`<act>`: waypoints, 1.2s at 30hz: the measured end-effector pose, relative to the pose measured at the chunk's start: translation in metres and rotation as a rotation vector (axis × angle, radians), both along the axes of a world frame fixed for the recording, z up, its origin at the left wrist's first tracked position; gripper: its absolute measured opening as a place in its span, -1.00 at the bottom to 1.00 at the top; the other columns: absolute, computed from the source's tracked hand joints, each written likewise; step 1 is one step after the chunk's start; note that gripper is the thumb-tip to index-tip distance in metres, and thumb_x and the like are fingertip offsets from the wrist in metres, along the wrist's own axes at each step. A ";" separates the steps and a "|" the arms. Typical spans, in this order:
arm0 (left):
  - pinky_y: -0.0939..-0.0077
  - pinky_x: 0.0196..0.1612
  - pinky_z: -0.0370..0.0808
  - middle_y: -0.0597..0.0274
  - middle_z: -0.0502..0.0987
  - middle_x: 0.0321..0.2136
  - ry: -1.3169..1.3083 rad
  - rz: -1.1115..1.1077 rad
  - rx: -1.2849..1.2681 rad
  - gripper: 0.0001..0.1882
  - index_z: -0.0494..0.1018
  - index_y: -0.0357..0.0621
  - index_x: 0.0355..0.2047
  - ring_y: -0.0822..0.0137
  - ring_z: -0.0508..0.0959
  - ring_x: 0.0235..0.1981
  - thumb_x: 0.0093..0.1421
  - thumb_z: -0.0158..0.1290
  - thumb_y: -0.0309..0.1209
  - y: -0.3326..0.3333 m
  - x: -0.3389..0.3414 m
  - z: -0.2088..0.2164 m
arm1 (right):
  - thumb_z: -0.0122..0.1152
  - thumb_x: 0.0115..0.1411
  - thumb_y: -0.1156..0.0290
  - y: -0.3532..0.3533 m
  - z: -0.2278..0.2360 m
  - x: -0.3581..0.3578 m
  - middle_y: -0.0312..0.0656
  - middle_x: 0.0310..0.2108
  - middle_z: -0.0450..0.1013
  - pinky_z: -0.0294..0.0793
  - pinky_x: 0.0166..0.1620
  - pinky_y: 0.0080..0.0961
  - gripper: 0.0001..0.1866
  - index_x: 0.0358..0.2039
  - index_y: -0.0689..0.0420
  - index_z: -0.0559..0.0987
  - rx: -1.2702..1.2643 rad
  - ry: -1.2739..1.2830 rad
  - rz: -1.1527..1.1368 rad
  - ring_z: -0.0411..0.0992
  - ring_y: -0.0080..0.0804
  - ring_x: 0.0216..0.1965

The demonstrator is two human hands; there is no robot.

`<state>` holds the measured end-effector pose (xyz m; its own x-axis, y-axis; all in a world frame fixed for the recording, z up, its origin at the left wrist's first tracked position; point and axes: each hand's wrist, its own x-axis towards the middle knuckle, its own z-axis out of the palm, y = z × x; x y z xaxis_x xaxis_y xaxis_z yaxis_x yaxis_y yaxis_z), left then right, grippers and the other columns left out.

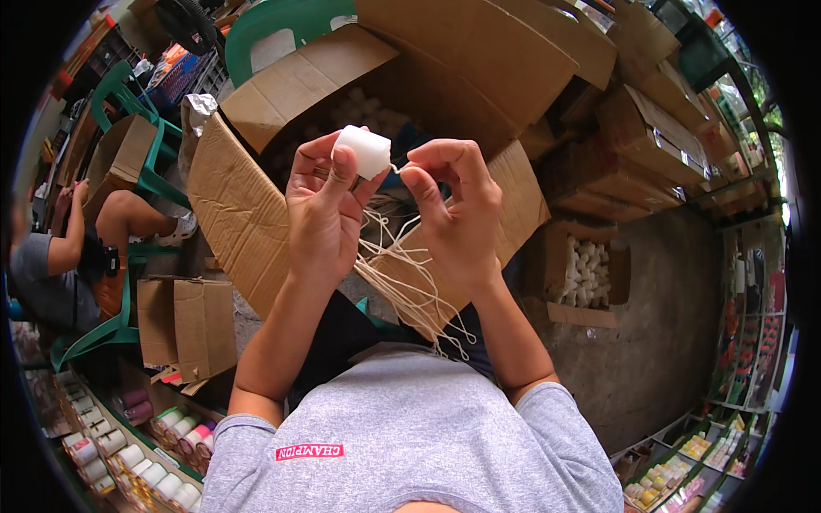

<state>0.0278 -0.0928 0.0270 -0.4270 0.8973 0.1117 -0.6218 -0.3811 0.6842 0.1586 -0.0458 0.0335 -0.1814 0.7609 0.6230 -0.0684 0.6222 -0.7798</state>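
At the far left edge, another person (pixel 60 256) sits on a green chair (pixel 128 282) beside small open cartons (pixel 192 325), and rows of glass-jar candles (pixel 145 466) line the lower left corner. Nearer the middle, the left hand (pixel 321 214) is raised in front of the chest, its fingers and thumb closed around a short white candle (pixel 363 150) held at about the height of the large open cardboard box (pixel 282 94) behind it. Just right of the candle, the right hand (pixel 457 214) pinches the wick end (pixel 398 168) sticking out of the candle's side, between thumb and forefinger. A bundle of pale wick strings (pixel 410 282) hangs down between the two hands toward the lap. Further right, a smaller box of white candles (pixel 586 274) stands on the floor (pixel 650 342), with stacked cartons (pixel 650 128) behind.
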 end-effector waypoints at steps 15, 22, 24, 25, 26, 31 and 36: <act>0.21 0.08 0.57 -0.05 0.40 0.04 0.035 -0.029 0.010 -0.54 0.28 -0.17 0.01 0.01 0.47 0.09 0.21 0.15 -0.24 -0.001 0.002 -0.005 | 0.21 0.21 0.57 0.003 -0.001 0.001 -0.19 -0.45 0.39 0.39 -0.44 -0.55 -0.93 -0.36 0.25 0.48 0.211 -0.268 -0.108 0.38 -0.48 -0.50; 0.21 0.11 0.55 0.00 0.40 0.05 0.099 0.032 0.089 -0.54 0.30 -0.13 0.05 0.04 0.47 0.09 0.19 0.20 -0.34 0.000 0.008 -0.012 | 0.27 0.13 0.58 0.002 -0.004 -0.002 -0.14 -0.50 0.42 0.36 -0.44 -0.39 -0.89 -0.36 0.22 0.49 0.053 -0.204 -0.035 0.40 -0.27 -0.49; 0.22 0.12 0.53 0.03 0.40 0.06 0.131 0.060 0.119 -0.53 0.31 -0.12 0.06 0.05 0.47 0.09 0.17 0.21 -0.39 0.001 0.004 -0.013 | 0.30 0.12 0.57 -0.002 0.002 -0.001 -0.17 -0.49 0.45 0.38 -0.42 -0.44 -0.88 -0.36 0.21 0.51 -0.119 -0.155 0.027 0.41 -0.35 -0.49; 0.25 0.11 0.53 0.04 0.41 0.03 0.145 0.074 0.137 -0.53 0.31 -0.14 0.05 0.09 0.48 0.08 0.16 0.22 -0.45 0.002 0.005 -0.011 | 0.31 0.11 0.57 -0.001 -0.001 0.001 -0.19 -0.49 0.46 0.38 -0.40 -0.47 -0.88 -0.36 0.21 0.52 -0.153 -0.155 0.032 0.41 -0.39 -0.48; 0.29 0.10 0.53 0.06 0.42 0.01 0.159 0.087 0.154 -0.53 0.31 -0.15 0.04 0.14 0.48 0.07 0.15 0.22 -0.51 0.002 0.006 -0.009 | 0.32 0.11 0.56 0.001 -0.006 0.005 -0.20 -0.49 0.47 0.39 -0.39 -0.50 -0.88 -0.36 0.21 0.54 -0.186 -0.154 0.038 0.42 -0.42 -0.47; 0.34 0.11 0.50 0.05 0.45 -0.02 0.291 0.107 0.224 -0.48 0.31 -0.19 0.03 0.16 0.50 0.06 0.08 0.27 -0.59 0.001 0.012 -0.005 | 0.29 0.10 0.63 0.003 -0.008 0.007 -0.22 -0.39 0.44 0.42 -0.27 -0.54 -0.89 -0.34 0.22 0.57 -0.345 -0.058 0.154 0.42 -0.45 -0.38; 0.41 0.06 0.52 0.02 0.50 -0.08 0.423 0.078 0.094 -0.37 0.25 -0.21 0.06 0.25 0.54 -0.03 0.02 0.31 -0.61 -0.003 0.004 0.005 | 0.26 0.08 0.70 0.014 0.002 0.014 -0.26 -0.25 0.38 0.44 -0.19 -0.55 -0.72 -0.18 0.14 0.63 -0.108 -0.104 0.130 0.40 -0.41 -0.20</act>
<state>0.0315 -0.0953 0.0321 -0.3921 0.8420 0.3706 -0.2613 -0.4882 0.8327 0.1723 -0.0314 0.0351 -0.3416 0.7883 0.5119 -0.0585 0.5257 -0.8486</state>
